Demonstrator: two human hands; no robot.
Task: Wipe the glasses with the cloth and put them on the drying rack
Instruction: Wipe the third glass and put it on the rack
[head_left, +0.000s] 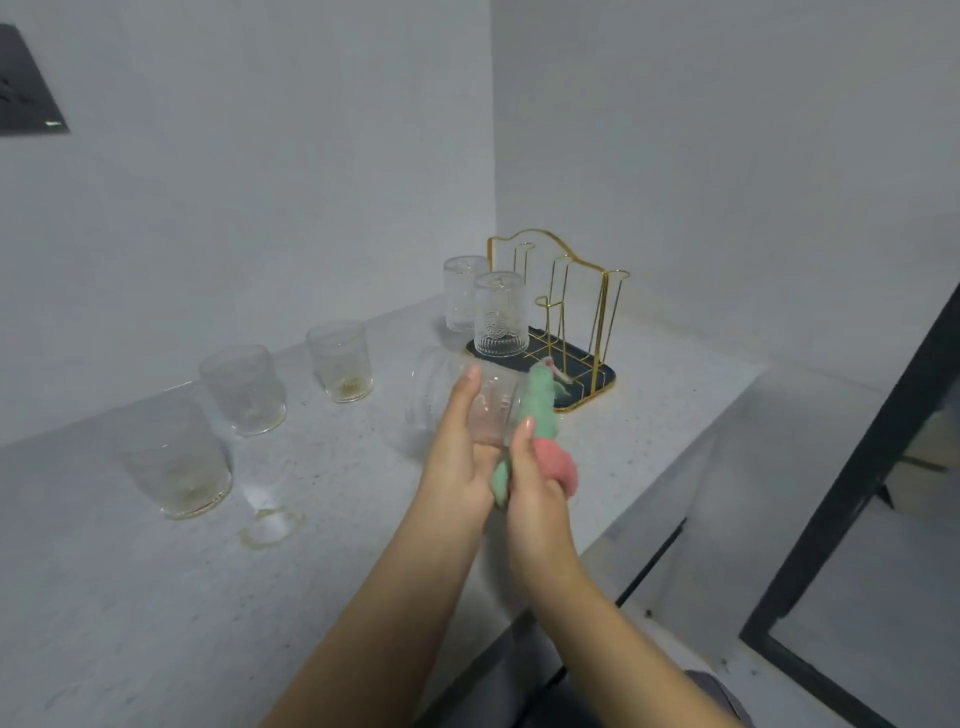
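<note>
Standing on the pale counter (156, 597) at far left are three upright glasses in a row running back and right: a near glass (174, 457), a middle glass (244, 389) and a far glass (340, 360), the first and last with yellowish residue at the bottom. Just right of the near one a wet ring (270, 525) marks the counter. Toward the centre, the left hand (460, 447) grips a held glass (457, 402) lying on its side above the counter, its long axis running left to right. Touching its right end, the right hand (535, 483) clutches a bunched green and pink cloth (540, 410). Behind and slightly right, near the hands, sits the gold wire drying rack (571, 312) on a dark tray (597, 384). Two upturned glasses (500, 314) fill its left side; the right-hand prongs stand bare. That side looks the likeliest spot, and the left hand is already carrying the glass there unobstructed.
</note>
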